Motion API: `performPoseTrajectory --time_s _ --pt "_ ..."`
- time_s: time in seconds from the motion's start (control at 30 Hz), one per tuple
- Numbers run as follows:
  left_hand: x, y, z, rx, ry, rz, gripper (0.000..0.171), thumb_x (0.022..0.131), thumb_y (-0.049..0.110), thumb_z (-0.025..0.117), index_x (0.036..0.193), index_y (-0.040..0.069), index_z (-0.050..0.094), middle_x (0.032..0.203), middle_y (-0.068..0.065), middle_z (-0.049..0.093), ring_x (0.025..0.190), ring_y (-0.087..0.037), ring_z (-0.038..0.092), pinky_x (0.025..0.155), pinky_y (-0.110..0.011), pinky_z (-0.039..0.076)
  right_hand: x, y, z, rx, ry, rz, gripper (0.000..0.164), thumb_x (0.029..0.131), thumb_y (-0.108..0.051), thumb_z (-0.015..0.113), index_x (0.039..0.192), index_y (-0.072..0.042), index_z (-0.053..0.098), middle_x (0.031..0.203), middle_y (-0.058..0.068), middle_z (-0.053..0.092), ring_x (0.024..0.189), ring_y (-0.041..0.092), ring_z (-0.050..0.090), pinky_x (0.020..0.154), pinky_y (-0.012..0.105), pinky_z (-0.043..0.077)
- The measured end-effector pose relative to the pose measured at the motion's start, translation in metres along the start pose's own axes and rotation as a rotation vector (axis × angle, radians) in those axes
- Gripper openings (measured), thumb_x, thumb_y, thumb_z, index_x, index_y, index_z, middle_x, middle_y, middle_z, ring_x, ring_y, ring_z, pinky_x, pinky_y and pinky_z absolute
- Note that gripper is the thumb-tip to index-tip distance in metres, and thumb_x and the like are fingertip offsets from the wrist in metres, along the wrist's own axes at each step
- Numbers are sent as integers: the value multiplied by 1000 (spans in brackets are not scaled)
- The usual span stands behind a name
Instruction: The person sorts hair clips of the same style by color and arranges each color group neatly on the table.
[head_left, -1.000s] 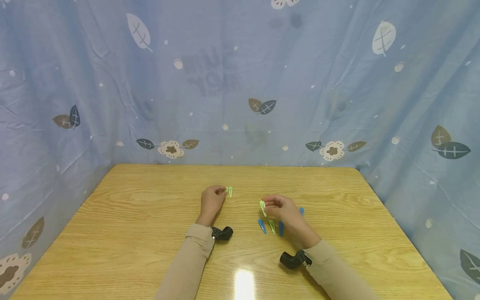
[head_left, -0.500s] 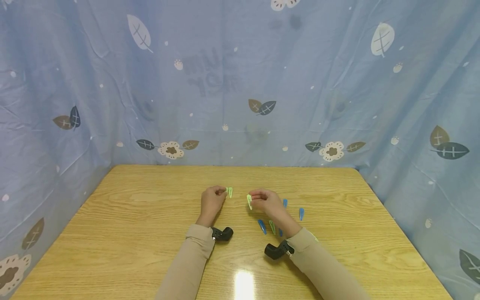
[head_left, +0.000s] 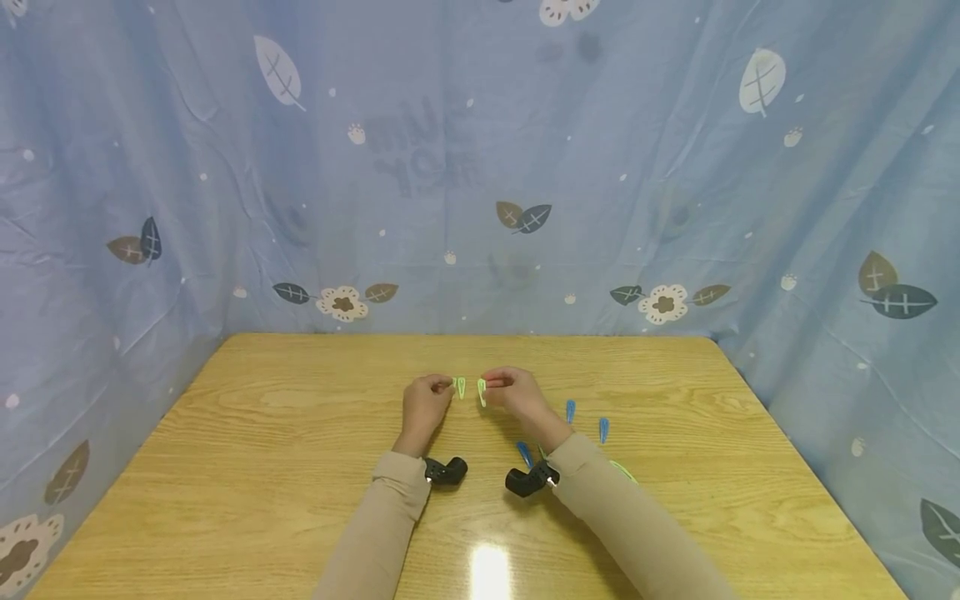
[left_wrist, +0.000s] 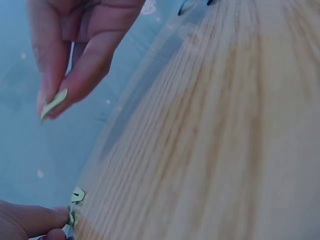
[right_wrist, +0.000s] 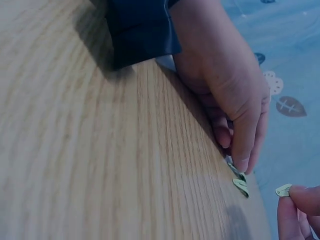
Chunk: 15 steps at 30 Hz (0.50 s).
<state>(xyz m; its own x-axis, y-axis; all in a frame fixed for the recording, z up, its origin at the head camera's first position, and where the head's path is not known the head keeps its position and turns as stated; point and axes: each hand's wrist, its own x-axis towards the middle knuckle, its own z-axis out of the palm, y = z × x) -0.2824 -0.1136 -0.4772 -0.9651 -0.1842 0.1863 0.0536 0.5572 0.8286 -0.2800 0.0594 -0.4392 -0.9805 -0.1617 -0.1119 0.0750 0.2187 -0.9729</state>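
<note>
My right hand (head_left: 519, 398) pinches a light green snap hair clip (head_left: 482, 392) between thumb and fingertips, held above the table; in the left wrist view this clip (left_wrist: 54, 104) shows edge-on. To its left, my left hand (head_left: 424, 412) rests at the table and pinches another green hair clip (head_left: 453, 384), mostly covered by the fingers. Right beside that one lies a further green hair clip (head_left: 461, 388), narrow end toward me. From the right wrist view, the left hand's (right_wrist: 235, 95) fingertips meet the clip at the tabletop, with the neighbouring clip (right_wrist: 241, 187) next to it.
Blue hair clips (head_left: 603, 430) lie on the wooden table (head_left: 262, 467) to the right, one partly behind the right wrist. A green clip (head_left: 622, 472) shows beside the right sleeve. A patterned blue curtain (head_left: 450, 167) surrounds the table's back and sides.
My right hand has carried its green hair clip left and away from me, close to the clips by the left hand. More blue clips are uncovered behind it. The left hand stays put.
</note>
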Motion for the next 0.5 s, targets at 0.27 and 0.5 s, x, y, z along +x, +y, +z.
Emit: performPoseTrajectory --time_s 0.27,0.5 --pt "0 1 -2 1 4 6 13 84 10 70 94 4 74 79 -8 68 73 -18 60 63 -28 47 10 -2 8 6 3 20 31 84 0 66 115 1 63 99 12 60 84 19 60 76 31 54" --pt "1 -1 0 0 4 7 13 84 10 69 94 4 74 79 -8 68 71 -17 60 62 -27 46 23 6 18 -70 57 1 25 82 3 67 107 2 66 93 12 63 79 17 60 69 27 53"
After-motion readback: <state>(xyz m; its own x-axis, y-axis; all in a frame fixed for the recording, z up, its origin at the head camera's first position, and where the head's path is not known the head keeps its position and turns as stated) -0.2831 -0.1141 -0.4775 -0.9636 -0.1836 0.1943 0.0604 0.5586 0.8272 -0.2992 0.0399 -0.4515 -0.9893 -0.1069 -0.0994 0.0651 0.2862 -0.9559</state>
